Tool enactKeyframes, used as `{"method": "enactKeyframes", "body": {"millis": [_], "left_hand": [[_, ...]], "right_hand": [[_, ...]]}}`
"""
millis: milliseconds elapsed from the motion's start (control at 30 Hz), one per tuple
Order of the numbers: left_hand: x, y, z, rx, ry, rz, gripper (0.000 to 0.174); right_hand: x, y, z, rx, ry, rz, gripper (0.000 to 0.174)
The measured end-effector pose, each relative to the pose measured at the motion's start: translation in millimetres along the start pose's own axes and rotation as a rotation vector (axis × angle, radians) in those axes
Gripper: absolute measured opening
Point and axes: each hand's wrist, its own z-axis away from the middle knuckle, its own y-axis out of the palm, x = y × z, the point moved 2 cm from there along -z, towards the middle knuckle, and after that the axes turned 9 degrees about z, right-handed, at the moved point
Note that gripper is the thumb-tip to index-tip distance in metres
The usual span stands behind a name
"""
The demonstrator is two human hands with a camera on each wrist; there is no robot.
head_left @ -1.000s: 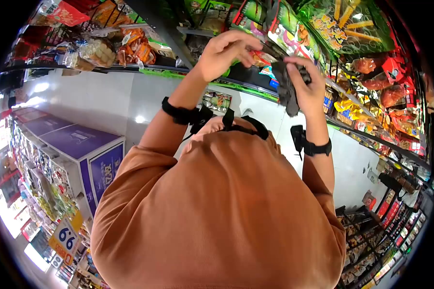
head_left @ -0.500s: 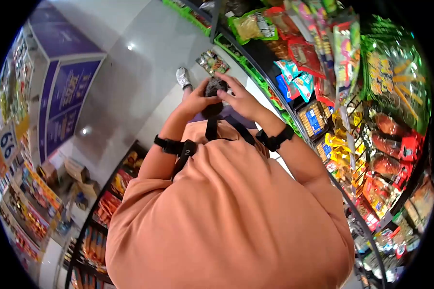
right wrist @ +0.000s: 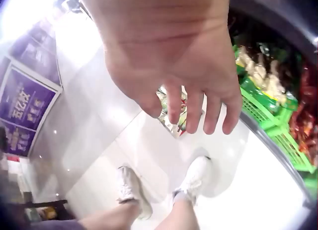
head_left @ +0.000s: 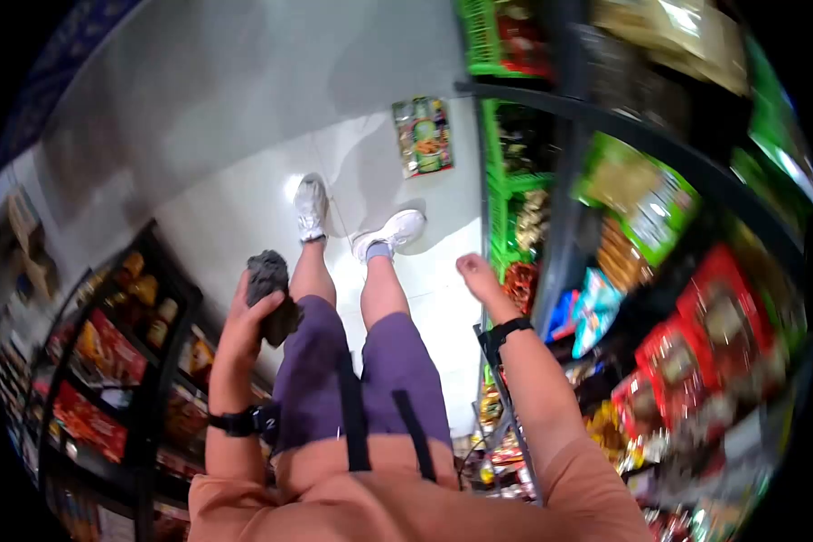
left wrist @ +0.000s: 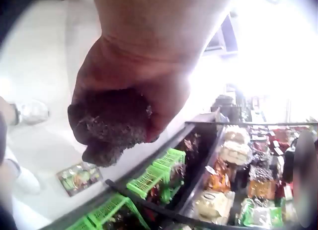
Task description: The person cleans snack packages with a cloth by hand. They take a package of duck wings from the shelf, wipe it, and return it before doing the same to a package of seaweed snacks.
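Note:
A bunched dark grey cloth [head_left: 269, 280] is gripped in my left hand [head_left: 238, 331], on the left side of the head view. The left wrist view shows the fuzzy cloth [left wrist: 117, 133] bulging out between the fingers and thumb, its upper part hidden by the palm. My right hand [head_left: 481, 278] hangs beside the green baskets of the shelf, holding nothing. Seen from the right wrist, the right hand [right wrist: 171, 66] has its fingers spread slightly apart and pointing down over the floor.
Green baskets [head_left: 506, 172] line the low shelf on the right, with red snack packs [head_left: 723, 312] above. A dark rack [head_left: 108, 352] of packaged goods stands at the left. A colourful food-picture rectangle [head_left: 423, 137] lies on the pale floor [head_left: 235, 99] ahead of the white shoes.
Both hands came down from the shelf and met around the cloth in front of the body. Now they are apart, with the cloth in the left hand. The view has tilted toward the floor.

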Motion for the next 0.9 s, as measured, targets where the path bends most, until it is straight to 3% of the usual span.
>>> {"method": "enactKeyframes", "body": {"millis": [100,133,167,200,233,267,300,333,367,400,433,500,533,567,600,633,667,700,733,767,800,833,900], "left_hand": [[25,-41,-35,-0.222,-0.058,0.094,0.07],[36,-61,-51,-0.216,-0.055,0.108,0.072],[46,-73,-72,-0.208,-0.06,0.123,0.074],[80,-76,-134,-0.245,-0.009,-0.02,0.063],[124,-73,-223,-0.24,0.175,-0.28,0.052],[175,-65,-319,-0.265,0.569,-0.724,0.042],[212,-61,-393,-0.36,0.95,-1.042,0.032],[231,-57,-438,-0.425,1.118,-1.222,0.025],[218,-50,-459,-0.377,0.858,-1.473,0.011],[224,-59,-473,-0.315,0.811,-1.512,0.004],[229,-67,-477,-0.321,0.804,-1.521,0.004],[229,-64,-460,-0.385,1.079,-1.418,0.008],[228,-62,-455,-0.397,1.167,-1.371,0.009],[250,-82,-486,-0.394,0.889,-1.401,0.014],[227,-65,-466,-0.35,0.749,-1.375,0.02],[204,-48,-437,-0.308,0.621,-1.345,0.027],[249,-75,-434,-0.407,0.818,-1.287,0.044],[196,-71,-372,-0.372,0.693,-1.071,0.051],[108,-53,-255,-0.306,0.333,-0.592,0.06],[55,-39,-171,-0.334,0.107,-0.289,0.069],[8,-35,-79,-0.372,-0.029,-0.08,0.079],[-9,-23,-60,-0.352,0.012,-0.114,0.074],[-32,0,-31,-0.277,0.138,-0.133,0.066]], "right_hand": [[-4,30,-140,-0.131,-0.053,0.109,0.029],[-18,41,-198,-0.264,-0.24,0.15,0.039],[-24,42,-249,-0.22,-0.123,0.166,0.058],[-22,45,-298,-0.331,-0.113,0.193,0.078],[-5,40,-332,-0.271,-0.04,0.112,0.095],[-9,46,-376,-0.335,0.028,0.075,0.111],[-2,52,-401,-0.276,0.099,-0.033,0.125],[22,56,-408,-0.19,0.146,-0.205,0.135],[22,65,-427,-0.362,0.308,0.028,0.136],[24,72,-437,-0.483,0.451,0.09,0.134],[19,77,-447,-0.569,0.387,0.088,0.134],[19,89,-437,-0.646,0.264,-0.044,0.122],[18,93,-425,-0.522,0.183,-0.18,0.109],[29,91,-412,-0.407,0.091,-0.32,0.098],[-3,97,-433,-0.443,0.144,-0.195,0.074],[38,95,-382,-0.339,0.125,-0.38,0.067],[62,83,-354,-0.257,0.184,-0.034,0.058],[50,92,-343,-0.277,0.074,-0.156,0.046],[41,107,-330,-0.401,-0.179,-0.464,0.032],[64,104,-287,-0.401,-0.255,-0.55,0.02],[90,90,-241,-0.375,-0.231,-0.487,0.02],[109,75,-198,-0.387,-0.248,-0.462,0.022],[145,40,-107,-0.366,-0.033,-0.455,0.025]]}}
